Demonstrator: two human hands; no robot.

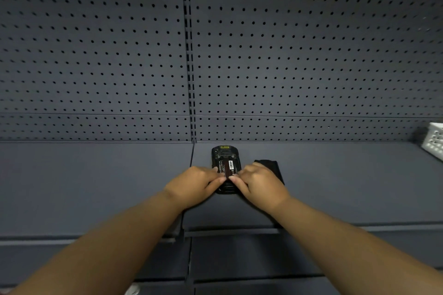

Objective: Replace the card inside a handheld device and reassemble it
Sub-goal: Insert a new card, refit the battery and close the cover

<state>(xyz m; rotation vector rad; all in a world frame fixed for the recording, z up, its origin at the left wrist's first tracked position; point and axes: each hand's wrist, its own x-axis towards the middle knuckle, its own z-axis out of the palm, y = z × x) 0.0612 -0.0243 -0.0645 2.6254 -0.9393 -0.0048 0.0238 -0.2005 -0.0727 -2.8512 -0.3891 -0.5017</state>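
A black handheld device lies face down on the dark grey shelf, its back open. A dark red battery with a white label sits in the open back. My left hand and my right hand meet over the device's near half, with the fingertips of both pressing on the battery's near end. A black back cover lies on the shelf just right of the device, partly hidden behind my right hand. No card is visible.
A grey pegboard wall rises right behind the device. A white perforated basket stands at the shelf's far right edge. The shelf's front lip runs below my wrists, with lower shelves beneath it.
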